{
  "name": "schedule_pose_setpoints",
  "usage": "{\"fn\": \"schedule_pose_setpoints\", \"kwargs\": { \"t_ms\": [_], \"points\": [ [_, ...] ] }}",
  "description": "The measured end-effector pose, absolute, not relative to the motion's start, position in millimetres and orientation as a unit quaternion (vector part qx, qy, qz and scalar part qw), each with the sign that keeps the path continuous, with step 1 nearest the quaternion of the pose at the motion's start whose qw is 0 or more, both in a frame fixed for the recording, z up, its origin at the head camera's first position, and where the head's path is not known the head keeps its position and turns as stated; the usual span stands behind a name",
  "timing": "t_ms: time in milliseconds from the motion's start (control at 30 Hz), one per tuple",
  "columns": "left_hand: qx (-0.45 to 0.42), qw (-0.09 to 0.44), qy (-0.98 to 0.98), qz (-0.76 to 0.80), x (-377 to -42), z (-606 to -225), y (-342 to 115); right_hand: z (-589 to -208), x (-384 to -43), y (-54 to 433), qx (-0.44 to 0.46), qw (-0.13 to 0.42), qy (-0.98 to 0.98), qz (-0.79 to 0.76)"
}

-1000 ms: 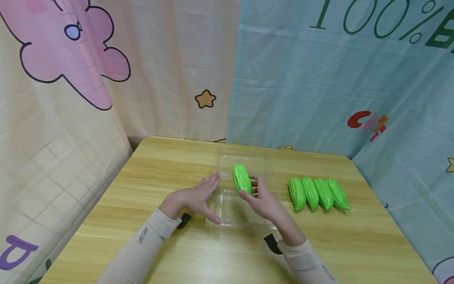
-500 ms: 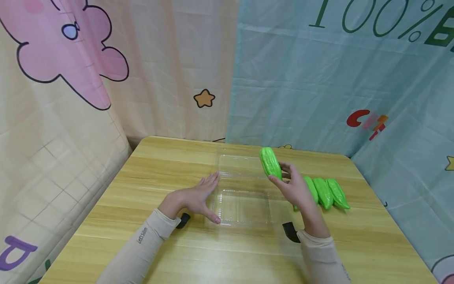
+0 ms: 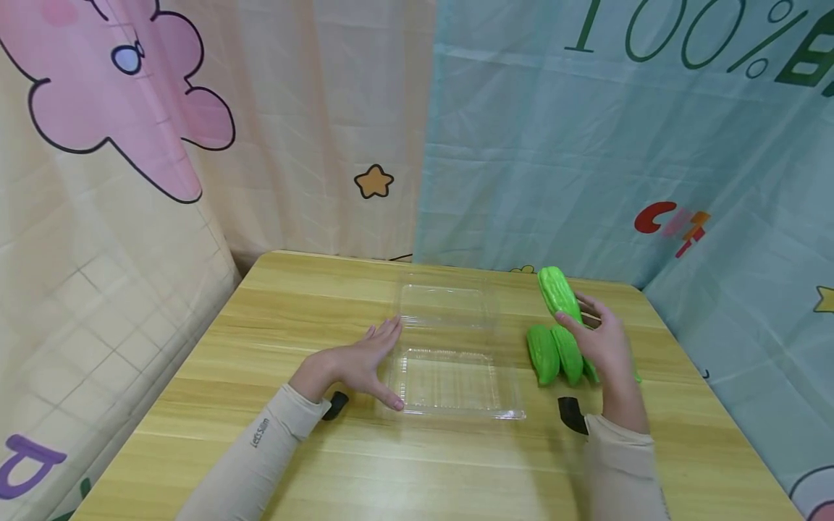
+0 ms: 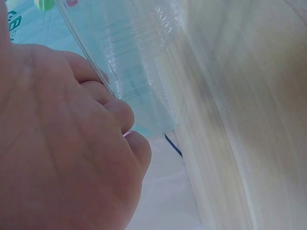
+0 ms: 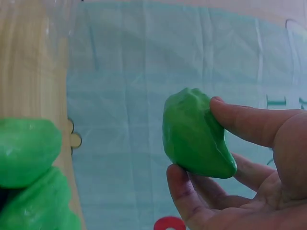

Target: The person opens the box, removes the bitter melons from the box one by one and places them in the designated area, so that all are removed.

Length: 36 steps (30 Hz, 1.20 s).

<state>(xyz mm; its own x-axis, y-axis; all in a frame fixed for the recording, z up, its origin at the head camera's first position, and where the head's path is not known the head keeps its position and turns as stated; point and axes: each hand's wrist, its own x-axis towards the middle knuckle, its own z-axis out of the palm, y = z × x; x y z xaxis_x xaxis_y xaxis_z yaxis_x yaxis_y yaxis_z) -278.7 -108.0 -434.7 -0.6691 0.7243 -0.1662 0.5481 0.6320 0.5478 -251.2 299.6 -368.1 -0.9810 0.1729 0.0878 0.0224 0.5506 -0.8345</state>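
Observation:
In the head view my right hand [image 3: 606, 340] holds a bright green, ridged toy bitter melon [image 3: 558, 292] between thumb and fingers, raised over a row of similar melons [image 3: 542, 354]. The right wrist view shows the thumb on one side of the held bitter melon [image 5: 196, 136] and fingertips on the other. An open clear plastic clamshell box [image 3: 456, 414] lies mid-table, its lid folded back. Along its left side rests my left hand [image 3: 355, 364], fingers extended and thumb spread. In the left wrist view, fingertips of the left hand [image 4: 72, 129] meet the box's edge [image 4: 88, 55].
The wooden table [image 3: 313, 289] reaches back to printed curtains [image 3: 326, 145], which also hang on both sides. A black strap [image 3: 573, 415] sticks out by the right cuff, another black strap [image 3: 335, 405] by the left. My right hand partly covers the melon row.
My right hand has carried the bitter melon rightward, from above the clamshell box to above the row of melons. The left hand has stayed at the box's left side.

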Motion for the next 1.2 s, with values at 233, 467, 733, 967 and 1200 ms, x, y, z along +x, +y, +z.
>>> {"fn": "schedule_pose_setpoints", "kwargs": {
  "t_ms": [233,467,733,967,1200],
  "points": [
    [0.365,0.185,0.881,0.236,-279,-435,-108,-375,-252,325,-0.129,0.101,-0.847,0.505],
    [0.362,0.19,0.881,0.24,-280,-434,-108,-388,-255,355,-0.208,0.123,-0.816,0.525],
    [0.365,0.191,0.876,0.251,-279,-433,-109,-403,-254,379,-0.273,0.162,-0.788,0.528],
    [0.366,0.189,0.876,0.251,-279,-434,-109,-414,-253,391,-0.321,0.186,-0.742,0.558],
    [0.365,0.189,0.876,0.254,-279,-435,-108,-430,-253,401,-0.33,0.2,-0.719,0.578]
  ]
}}
